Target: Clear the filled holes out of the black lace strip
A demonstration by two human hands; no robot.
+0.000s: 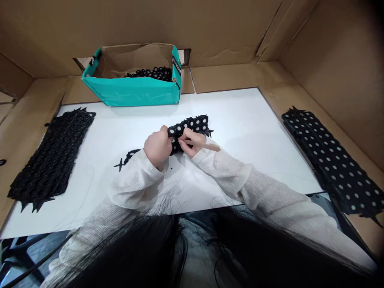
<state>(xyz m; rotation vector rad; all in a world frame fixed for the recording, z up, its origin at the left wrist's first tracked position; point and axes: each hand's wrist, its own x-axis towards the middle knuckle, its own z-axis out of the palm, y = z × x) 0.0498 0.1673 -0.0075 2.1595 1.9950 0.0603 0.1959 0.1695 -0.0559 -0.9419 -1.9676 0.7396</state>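
A black strip of joined round parts with pale discs in them (196, 123) lies across the white board in front of me. My left hand (157, 147) is closed around the strip's middle, hiding part of it. Over the right part of the strip, my right hand (192, 142) pinches a thin pale wooden stick (207, 146). The stick's tip points left, close to the discs by my left fingers. Past my left hand, the strip's other end (132, 154) shows, with a black spiky piece (120, 164) beside it.
At the back stands a teal cardboard box (141, 91) holding loose black rings (159, 73). A stack of black sheets (51, 156) lies at the left, and black sheets with pale dots (333, 160) lie at the right. Cardboard walls (222, 32) enclose the white board (240, 116).
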